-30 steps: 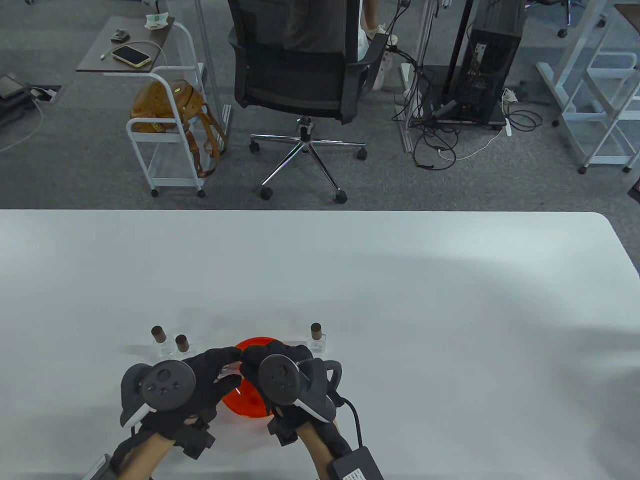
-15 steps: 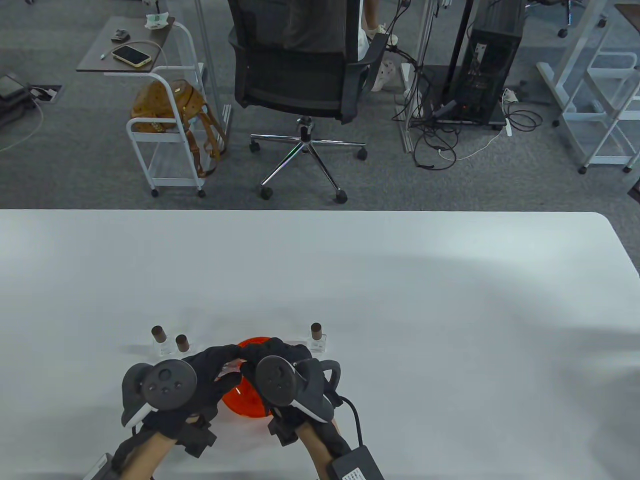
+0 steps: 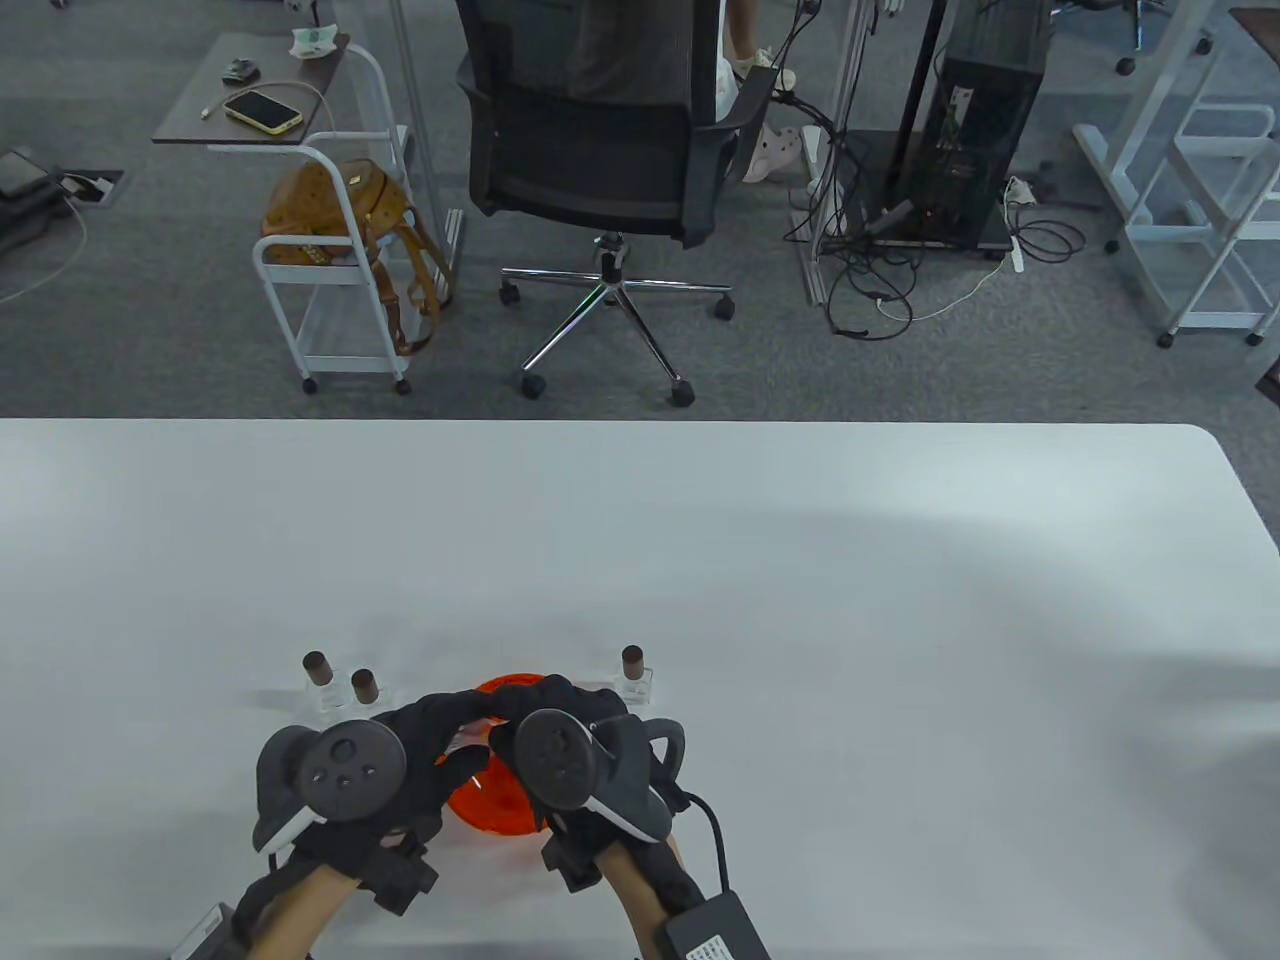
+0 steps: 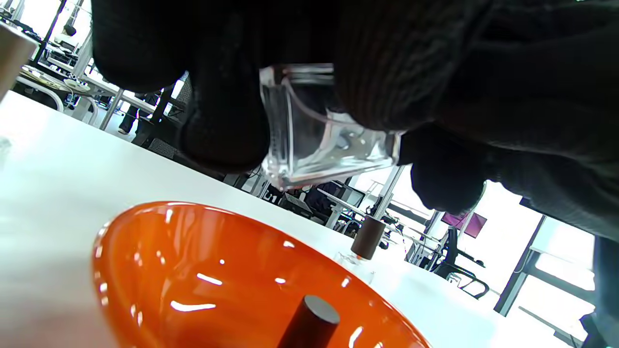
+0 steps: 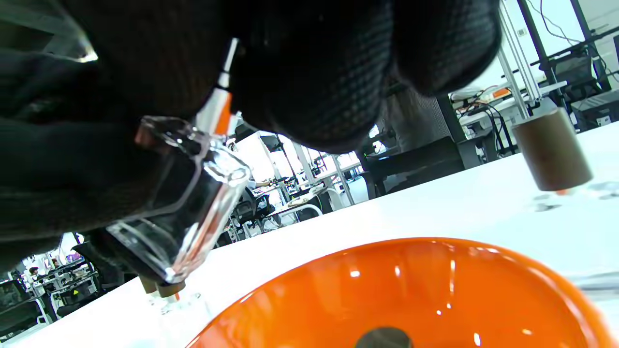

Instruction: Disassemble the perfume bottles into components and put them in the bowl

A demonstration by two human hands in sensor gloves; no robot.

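Both hands over the orange bowl (image 3: 500, 800), working one clear glass bottle (image 4: 314, 140) held just above it. Left hand (image 3: 400, 760) curled round the bottle body, fingers pinching its flat sides. Right hand (image 3: 560, 730) fingers closed at the neck end, apparently on the spray pump; its dip tube (image 5: 217, 101) is visible inside the glass.

Step in hand (my judgement): getting the pump off the neck. To do well: keep L grip firm on the flat faces so the body can't rotate, twist or pull w/ R only, stay above the bowl so parts drop in.

One dark cap (image 4: 309, 321) already lies in the bowl.

View notes: table view hides bottle and finger contact under the trackers, but shows three capped bottles on the table: two (image 3: 338, 682) just left of the bowl, one (image 3: 633, 675) just beyond its right rim. Wrist views alone show the grip, tube, cap in bowl.
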